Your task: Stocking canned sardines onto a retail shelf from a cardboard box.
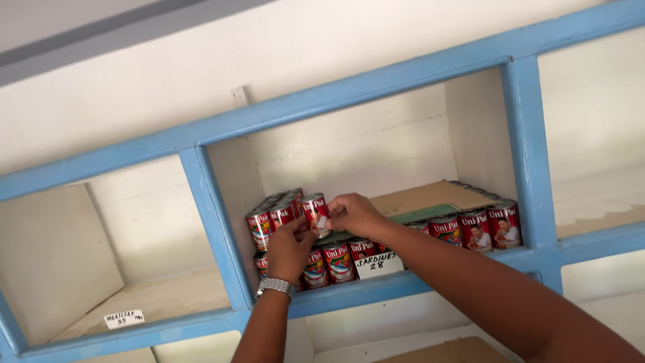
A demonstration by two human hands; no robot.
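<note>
Both hands reach up into the middle compartment of a blue-framed shelf (376,81). My left hand (289,249), with a metal watch on the wrist, and my right hand (353,214) together grip a small red can (314,212) on the upper layer of a stack of red cans (275,218). Under it stands a lower row of red cans (339,261). More red cans (480,228) line the front right of the same compartment.
A white paper tag (378,264) hangs on the shelf's front edge under the cans, another tag (124,318) on the left compartment. Brown cardboard (423,196) lines the shelf floor, with a green flat piece (423,214) on it. Side compartments show white walls.
</note>
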